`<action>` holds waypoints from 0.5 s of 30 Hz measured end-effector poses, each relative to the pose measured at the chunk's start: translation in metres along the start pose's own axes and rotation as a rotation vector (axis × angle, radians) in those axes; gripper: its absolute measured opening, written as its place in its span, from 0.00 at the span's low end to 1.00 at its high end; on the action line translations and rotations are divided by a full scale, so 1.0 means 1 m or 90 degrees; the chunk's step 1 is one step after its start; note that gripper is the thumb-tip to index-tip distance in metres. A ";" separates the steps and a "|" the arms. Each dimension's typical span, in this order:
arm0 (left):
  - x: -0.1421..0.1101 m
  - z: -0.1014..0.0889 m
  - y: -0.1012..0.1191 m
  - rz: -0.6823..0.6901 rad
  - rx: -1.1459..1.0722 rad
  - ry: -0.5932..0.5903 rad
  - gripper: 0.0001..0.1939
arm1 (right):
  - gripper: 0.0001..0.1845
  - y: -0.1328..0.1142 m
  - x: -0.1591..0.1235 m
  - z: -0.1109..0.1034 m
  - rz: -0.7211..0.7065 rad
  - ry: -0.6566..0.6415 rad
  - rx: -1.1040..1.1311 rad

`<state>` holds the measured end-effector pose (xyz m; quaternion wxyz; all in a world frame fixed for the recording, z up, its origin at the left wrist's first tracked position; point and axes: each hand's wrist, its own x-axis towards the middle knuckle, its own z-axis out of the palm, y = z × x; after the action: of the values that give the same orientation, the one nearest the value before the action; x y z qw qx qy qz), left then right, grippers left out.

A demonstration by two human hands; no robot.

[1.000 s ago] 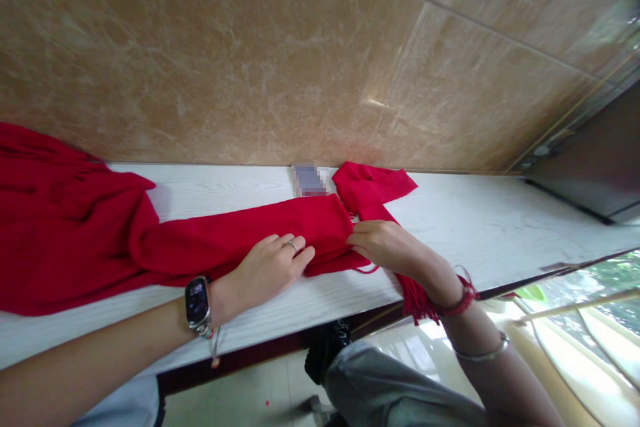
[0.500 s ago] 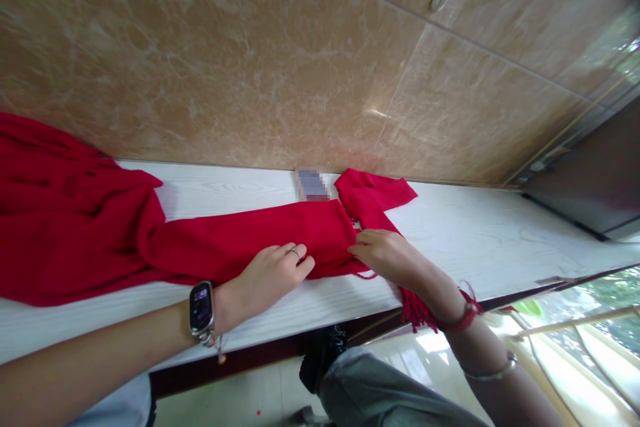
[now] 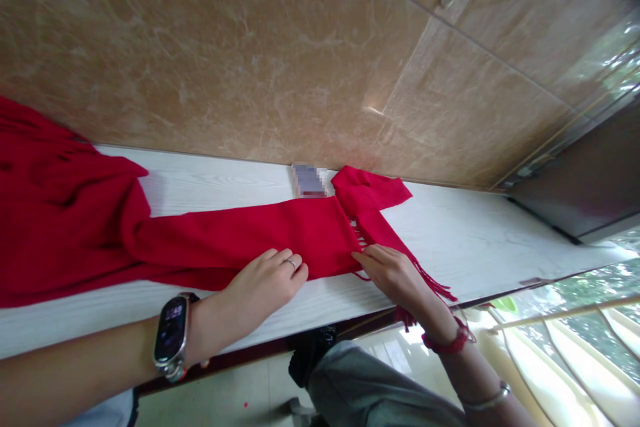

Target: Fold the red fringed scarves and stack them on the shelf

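Scarf (image 3: 260, 233), red, one: laid along the tabletop (image 3: 460, 233), lengthwise between its far and near edges; bunched in loose folds toward the left end, flattened toward the middle, finished there in a short fringe.

Left hand (image 3: 273, 280): rested on the near side of the scarf, fingers bent and kept close together; whether cloth is gripped cannot be told. Fitted with a ring (image 3: 291, 262); a watch (image 3: 171, 337) is worn at the wrist.

Right hand (image 3: 395, 273): set at the near corner of the fringed end, fingers drawn together, fingertips touched to the cloth; whether it is pinched cannot be told. A red bracelet (image 3: 453, 340) and a bangle (image 3: 487, 397) are worn on the arm.

Strip (image 3: 373, 190), red: folded by the far edge, its fringed tail run slantwise past the right hand to the near edge; any join to the scarf cannot be made out.

Phone-like slab (image 3: 307, 180), partly pixelated: placed at the far edge, just left of the strip.

Wall (image 3: 200, 47), brown, tiled: met by the far edge.
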<state>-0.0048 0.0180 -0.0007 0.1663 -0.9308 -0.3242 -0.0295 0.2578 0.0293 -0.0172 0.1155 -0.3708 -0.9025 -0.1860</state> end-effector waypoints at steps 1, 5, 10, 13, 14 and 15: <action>0.000 -0.002 0.000 -0.003 0.004 0.017 0.19 | 0.14 0.001 -0.001 -0.001 0.011 0.004 0.009; 0.000 -0.005 0.001 0.009 0.000 0.042 0.17 | 0.14 0.002 -0.004 -0.005 0.028 0.005 0.055; -0.002 0.006 0.006 0.007 -0.038 -0.004 0.17 | 0.15 0.002 -0.004 -0.008 0.021 -0.055 0.098; -0.003 0.008 0.006 0.013 -0.069 0.000 0.16 | 0.14 0.001 -0.004 -0.013 0.035 -0.064 0.126; -0.001 0.007 0.003 0.016 -0.079 0.001 0.16 | 0.13 0.001 -0.002 -0.015 0.039 -0.056 0.142; 0.001 0.005 0.000 0.021 -0.088 0.003 0.15 | 0.13 0.001 0.000 -0.018 0.048 -0.044 0.158</action>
<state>-0.0044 0.0201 -0.0052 0.1027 -0.9451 -0.3059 -0.0511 0.2595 0.0229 -0.0009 0.1361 -0.3933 -0.9076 -0.0555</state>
